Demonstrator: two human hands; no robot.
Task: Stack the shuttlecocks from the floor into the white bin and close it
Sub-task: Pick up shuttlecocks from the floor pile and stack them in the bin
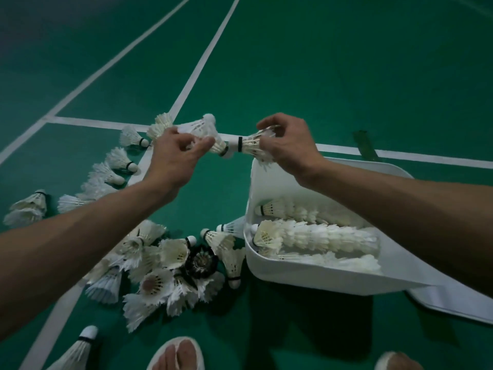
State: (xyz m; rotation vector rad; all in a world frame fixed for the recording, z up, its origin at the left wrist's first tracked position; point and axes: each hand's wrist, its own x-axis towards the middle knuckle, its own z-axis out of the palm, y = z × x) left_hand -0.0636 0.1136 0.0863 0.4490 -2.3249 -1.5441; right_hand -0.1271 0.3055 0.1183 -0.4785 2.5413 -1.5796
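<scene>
My left hand (177, 156) grips a small bunch of white shuttlecocks (205, 129) by the feathers, held above the floor. My right hand (288, 145) pinches a single shuttlecock (253, 142) by its feathers, its cork with a black band pointing left toward the bunch. The two almost touch. Below my right forearm stands the open white bin (280, 279), holding three rows of nested shuttlecocks (320, 236) laid on their sides. A loose heap of shuttlecocks (160, 265) lies on the green floor to the bin's left.
More shuttlecocks (117, 166) trail along the white court line at far left. One black shuttlecock (201, 261) sits in the heap. The bin's lid (458, 303) lies flat at lower right. My feet in white sandals (178, 353) show at the bottom edge.
</scene>
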